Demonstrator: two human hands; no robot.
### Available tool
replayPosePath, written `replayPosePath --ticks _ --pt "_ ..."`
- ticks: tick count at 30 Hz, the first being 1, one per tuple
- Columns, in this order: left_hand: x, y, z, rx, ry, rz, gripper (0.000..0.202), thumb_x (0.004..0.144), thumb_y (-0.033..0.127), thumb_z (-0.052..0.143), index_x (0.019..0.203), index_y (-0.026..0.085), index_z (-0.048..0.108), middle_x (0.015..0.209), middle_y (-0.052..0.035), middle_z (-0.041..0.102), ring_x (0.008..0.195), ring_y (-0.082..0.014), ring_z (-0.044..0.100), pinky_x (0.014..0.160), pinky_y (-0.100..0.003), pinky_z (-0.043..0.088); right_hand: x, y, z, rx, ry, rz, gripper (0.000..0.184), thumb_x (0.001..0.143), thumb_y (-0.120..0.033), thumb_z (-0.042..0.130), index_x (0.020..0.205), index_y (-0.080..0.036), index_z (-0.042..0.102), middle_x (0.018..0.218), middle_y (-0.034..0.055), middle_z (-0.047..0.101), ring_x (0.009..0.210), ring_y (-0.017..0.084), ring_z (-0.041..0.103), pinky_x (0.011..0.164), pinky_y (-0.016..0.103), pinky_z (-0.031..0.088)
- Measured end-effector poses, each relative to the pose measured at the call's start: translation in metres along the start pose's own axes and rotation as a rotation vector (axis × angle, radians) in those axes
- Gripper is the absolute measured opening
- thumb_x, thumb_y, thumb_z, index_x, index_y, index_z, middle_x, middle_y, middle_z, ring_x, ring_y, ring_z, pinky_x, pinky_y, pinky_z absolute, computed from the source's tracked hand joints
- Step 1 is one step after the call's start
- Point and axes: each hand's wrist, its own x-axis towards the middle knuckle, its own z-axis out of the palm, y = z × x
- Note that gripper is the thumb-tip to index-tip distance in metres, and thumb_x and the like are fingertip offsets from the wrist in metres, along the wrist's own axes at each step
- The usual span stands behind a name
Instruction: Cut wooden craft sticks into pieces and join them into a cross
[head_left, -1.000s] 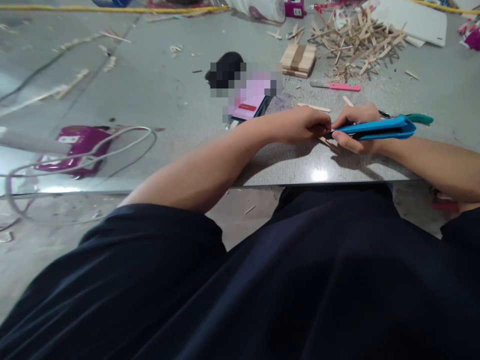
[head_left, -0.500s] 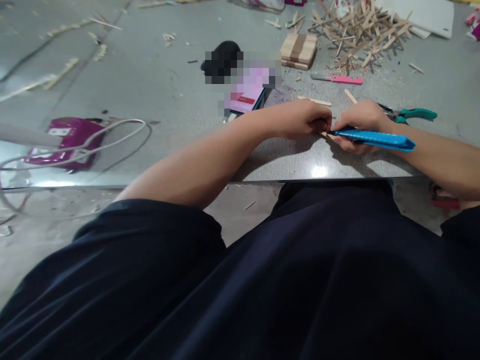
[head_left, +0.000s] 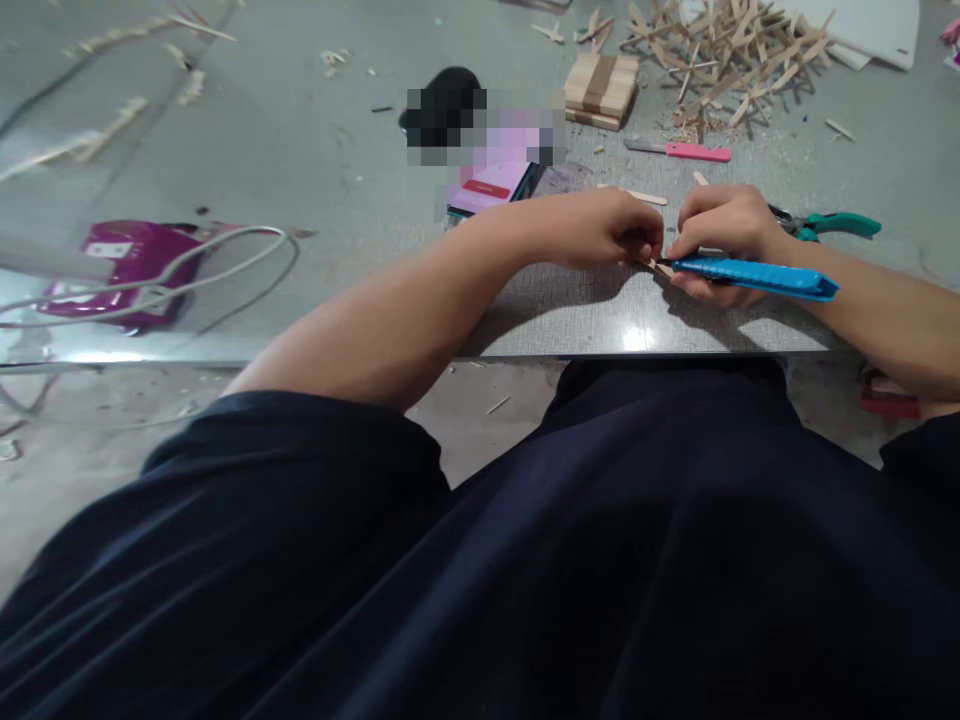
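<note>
My right hand (head_left: 727, 240) is closed round a blue utility knife (head_left: 757, 275), its handle pointing right over the wrist. The knife's tip meets a thin wooden craft stick (head_left: 658, 268) just above the table. My left hand (head_left: 626, 228) pinches that stick from the other side, fingers curled; part of the stick is hidden between the two hands. Another craft stick (head_left: 645, 197) lies flat just beyond my left hand. Past my right wrist rest pliers with green handles (head_left: 840, 224).
A pink knife (head_left: 697, 152), a banded stack of craft sticks (head_left: 600, 90) and a heap of joined sticks (head_left: 735, 60) lie farther back. A phone (head_left: 495, 175) and a black object (head_left: 442, 105) are left of them. A purple device (head_left: 127, 275) with a white cable sits at left.
The view has shifted slightly. Both hands stay together at the stick, with the blue knife held at nearly the same spot; the right thumb and forefinger have moved a little.
</note>
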Motion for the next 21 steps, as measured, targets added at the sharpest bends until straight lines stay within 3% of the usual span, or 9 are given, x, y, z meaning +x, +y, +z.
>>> replayPosePath --ticks 3,6,11,14,17,21 --pt "-0.002 -0.002 -0.002 -0.044 -0.011 -0.011 0.018 0.103 0.020 0.086 0.120 0.018 0.090 0.093 -0.0026 0.078 0.095 -0.0231 0.073 0.096 -0.039 0.053 -0.001 -0.002 -0.005 -0.051 -0.069 -0.185 0.041 0.101 -0.071 0.089 0.107 -0.031 0.084 0.117 0.0122 0.089 0.097 0.031 0.085 0.091 0.049 0.072" --pt "-0.003 -0.003 -0.003 -0.074 -0.019 -0.019 0.014 0.102 0.026 0.092 0.114 0.020 0.089 0.091 -0.0023 0.079 0.091 -0.0223 0.073 0.094 -0.039 0.054 -0.001 -0.002 -0.009 -0.036 -0.100 -0.242 0.034 0.107 -0.066 0.080 0.109 -0.033 0.081 0.097 0.0058 0.087 0.085 0.026 0.078 0.088 0.043 0.065" --pt "-0.003 -0.004 0.000 -0.088 -0.001 -0.038 0.015 0.101 0.029 0.094 0.111 0.020 0.087 0.093 -0.0032 0.081 0.094 -0.0234 0.075 0.095 -0.040 0.054 0.000 0.001 -0.007 -0.016 -0.047 -0.293 0.033 0.115 -0.065 0.075 0.110 -0.032 0.080 0.093 0.0045 0.085 0.079 0.024 0.071 0.082 0.042 0.058" --pt "-0.003 -0.002 0.001 -0.089 0.009 -0.046 0.014 0.101 0.028 0.094 0.109 0.020 0.087 0.094 -0.0040 0.081 0.096 -0.0248 0.075 0.095 -0.041 0.054 0.002 0.004 -0.006 -0.050 0.007 -0.357 0.035 0.116 -0.067 0.074 0.111 -0.033 0.083 0.103 0.0092 0.085 0.090 0.028 0.074 0.097 0.048 0.062" --pt "-0.003 0.000 0.001 -0.080 0.009 -0.043 0.012 0.101 0.027 0.094 0.106 0.021 0.085 0.091 -0.0032 0.078 0.093 -0.0240 0.074 0.093 -0.041 0.053 0.004 0.006 -0.008 -0.079 -0.026 -0.291 0.046 0.115 -0.078 0.073 0.111 -0.034 0.083 0.113 0.0108 0.088 0.101 0.031 0.079 0.120 0.056 0.060" --pt "-0.001 0.002 0.001 -0.060 -0.001 -0.031 0.011 0.102 0.022 0.093 0.102 0.020 0.082 0.090 -0.0025 0.077 0.091 -0.0214 0.070 0.092 -0.040 0.053 0.004 0.008 -0.008 -0.045 -0.009 -0.354 0.047 0.121 -0.076 0.067 0.115 -0.031 0.081 0.110 0.0092 0.088 0.102 0.030 0.082 0.117 0.057 0.058"
